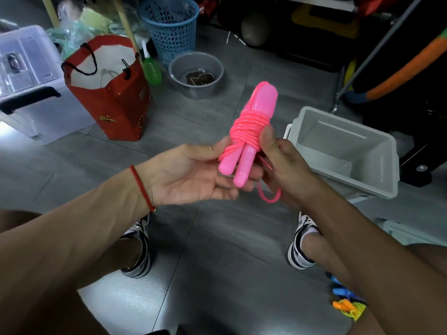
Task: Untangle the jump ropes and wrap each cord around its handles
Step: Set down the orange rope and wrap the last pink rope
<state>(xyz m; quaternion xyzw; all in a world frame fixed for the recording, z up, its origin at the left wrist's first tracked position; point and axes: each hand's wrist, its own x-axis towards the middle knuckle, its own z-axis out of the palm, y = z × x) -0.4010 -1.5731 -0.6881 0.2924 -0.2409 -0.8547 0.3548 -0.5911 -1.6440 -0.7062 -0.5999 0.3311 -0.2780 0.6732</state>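
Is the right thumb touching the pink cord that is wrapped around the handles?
Touching. The head view shows the right hand with its thumb pressed against the pink cord coils on the handles.

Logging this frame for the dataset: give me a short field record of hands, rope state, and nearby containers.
held item: pink jump rope, two handles side by side, cord coiled round their middle
loose cord: a short loop hangs below the right hand
left hand: palm up, fingers under the lower handle ends
right hand: grips the bundle, thumb pressed on the coils
grey bin: on the floor, right of the hands
red bag: standing open, far left
other ropes: blue and orange handles on the floor, lower right
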